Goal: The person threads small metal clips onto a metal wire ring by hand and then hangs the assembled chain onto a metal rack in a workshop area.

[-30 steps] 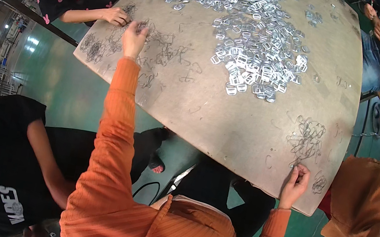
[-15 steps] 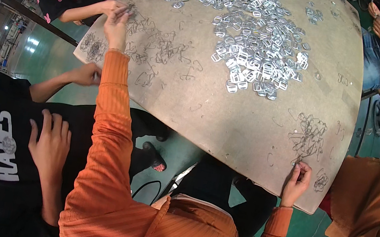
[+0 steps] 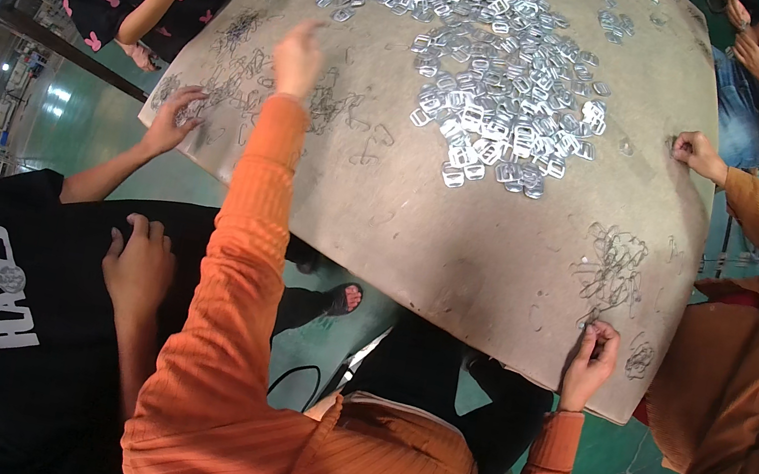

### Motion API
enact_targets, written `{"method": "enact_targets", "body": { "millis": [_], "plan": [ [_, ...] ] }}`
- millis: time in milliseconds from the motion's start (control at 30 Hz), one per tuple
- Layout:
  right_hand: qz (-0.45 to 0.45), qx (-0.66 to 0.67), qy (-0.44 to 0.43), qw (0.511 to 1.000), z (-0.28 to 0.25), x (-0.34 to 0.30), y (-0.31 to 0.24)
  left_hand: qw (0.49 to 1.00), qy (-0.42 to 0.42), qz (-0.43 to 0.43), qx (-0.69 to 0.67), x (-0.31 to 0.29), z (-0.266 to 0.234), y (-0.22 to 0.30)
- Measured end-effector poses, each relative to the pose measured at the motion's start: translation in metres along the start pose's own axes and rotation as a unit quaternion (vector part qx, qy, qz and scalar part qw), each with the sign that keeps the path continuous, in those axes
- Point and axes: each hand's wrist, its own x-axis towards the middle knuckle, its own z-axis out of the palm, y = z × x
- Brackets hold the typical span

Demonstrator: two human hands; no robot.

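Note:
My left hand (image 3: 299, 58) is over the left half of the table, smeared by motion, beside a spread of thin dark bent wire pieces (image 3: 326, 106). One finger points away from me; whether it holds anything I cannot see. Close to the front right edge, my right hand (image 3: 591, 364) rests on the table with thumb and forefinger pinched together. Its fingertips touch the near end of a tangle of similar wire pieces (image 3: 613, 263); what is between them is too small to make out. A smaller wire clump (image 3: 640, 361) lies just to its right.
A large heap of silver metal buckles (image 3: 502, 86) covers the table's far middle. At left, a co-worker's hand (image 3: 176, 115) reaches to the wires. Another co-worker's hand (image 3: 701, 155) is over the right edge. The brown table top (image 3: 421, 234) curves along its front.
My left hand has moved right and nearer, away from the far-left co-worker's hand. My right hand stays almost in place. Co-workers' hands have come onto the table at left and right.

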Motion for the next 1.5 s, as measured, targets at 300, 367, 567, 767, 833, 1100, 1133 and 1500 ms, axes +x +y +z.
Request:
{"method": "enact_targets", "body": {
  "millis": [300, 367, 567, 767, 833, 1100, 1133, 1500],
  "plan": [
    [0.008, -0.011, -0.002, 1.0, -0.001, 0.001, -0.001, 0.934, -0.292, 0.06, 0.198, 0.005, 0.091, 0.038],
    [0.003, 0.001, -0.005, 1.0, 0.0, 0.002, -0.002, 0.88, -0.332, -0.05, 0.335, 0.02, 0.076, 0.063],
    [-0.015, -0.021, 0.005, 1.0, -0.003, 0.001, -0.005, 0.958, -0.274, 0.065, 0.05, -0.022, 0.127, 0.113],
    [0.024, 0.023, 0.0, 0.999, -0.003, 0.001, -0.004, 0.899, -0.361, 0.248, 0.013, -0.127, 0.104, 0.189],
    [0.007, 0.032, 0.004, 0.999, -0.003, 0.0, -0.002, 0.879, -0.372, 0.298, -0.024, -0.149, 0.084, 0.186],
    [-0.017, 0.033, -0.007, 0.999, -0.005, 0.0, 0.006, 0.938, -0.27, 0.207, 0.065, -0.168, 0.049, 0.148],
    [-0.021, 0.032, -0.014, 0.999, -0.005, 0.002, 0.009, 0.95, -0.25, 0.174, 0.069, -0.166, 0.047, 0.15],
    [-0.018, -0.314, -0.172, 0.933, -0.045, 0.036, -0.049, 0.957, -0.196, 0.201, -0.072, -0.186, 0.066, 0.241]
  ]
}}
